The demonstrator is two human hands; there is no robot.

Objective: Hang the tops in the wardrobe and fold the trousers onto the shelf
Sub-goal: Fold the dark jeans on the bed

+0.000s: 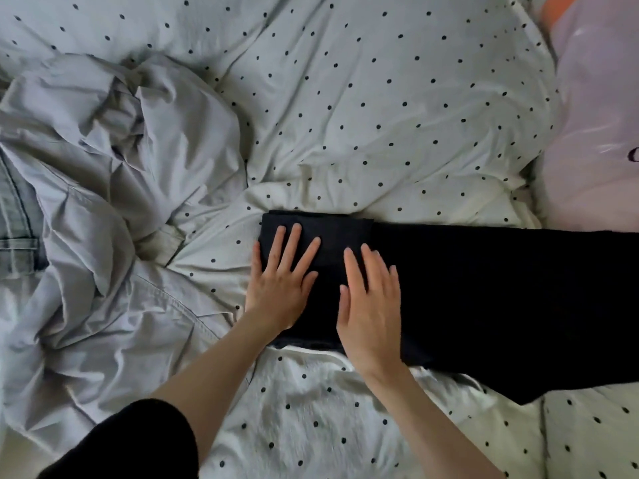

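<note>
Denim shows at the far left edge, a pair of pale blue jeans half buried under a crumpled lilac-grey shirt; both lie loose on the bed, waiting their turn, I judge. Beneath everything spreads the dotted white duvet, soft and rumpled, which is why I press down to get a clean crease.

Next comes my left hand, flat on the folded end of the black trousers, fingers straight and spread, gripping nothing, only pinning the doubled layer so it does not spring open. Just beside it my right hand lies flat too, its fingers extended and released, resting where the fold meets the single layer, smoothing the cloth.

From there the trousers run long and unfolded to the right, out past the frame edge, so the folding is only begun and the shelf is not in view. At the far right sits a glossy pale plastic bag, touching the duvet, apart from the trousers.
</note>
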